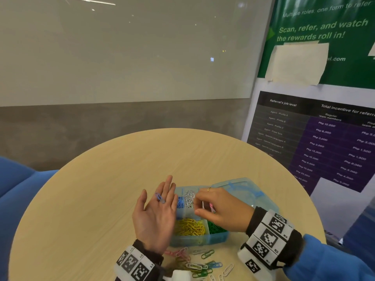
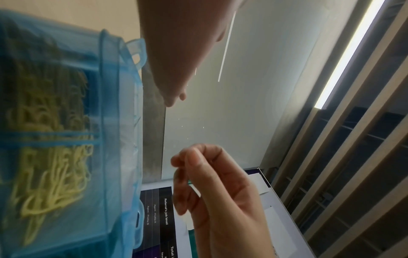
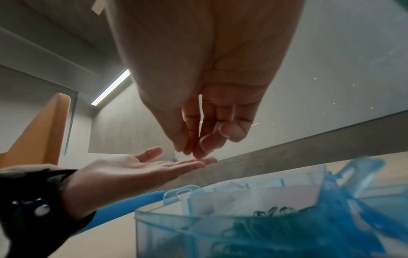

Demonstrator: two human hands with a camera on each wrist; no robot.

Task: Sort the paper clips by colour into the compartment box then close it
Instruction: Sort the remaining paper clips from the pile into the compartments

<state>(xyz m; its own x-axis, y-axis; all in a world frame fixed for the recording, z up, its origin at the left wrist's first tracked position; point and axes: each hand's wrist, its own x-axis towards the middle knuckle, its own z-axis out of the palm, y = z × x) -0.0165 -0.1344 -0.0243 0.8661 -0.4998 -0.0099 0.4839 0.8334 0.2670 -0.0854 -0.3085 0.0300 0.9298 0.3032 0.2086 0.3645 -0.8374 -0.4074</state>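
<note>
Round tabletop [image 1: 97, 199] under me: my left hand [image 1: 156, 216] lies flat, released, a blue clip [image 1: 160, 197] on its fingers, long axis along them. My right hand [image 1: 221, 209] pinches pink clips [image 1: 211, 207], mostly hidden, above the open compartment box [image 1: 198, 240] beside it.

Soft, even light from a long ceiling strip lamp [image 2: 346, 54]; faint glare on the frosted glass wall [image 1: 121, 47]. Wrist views blur badly up close, with edges bowed.
</note>
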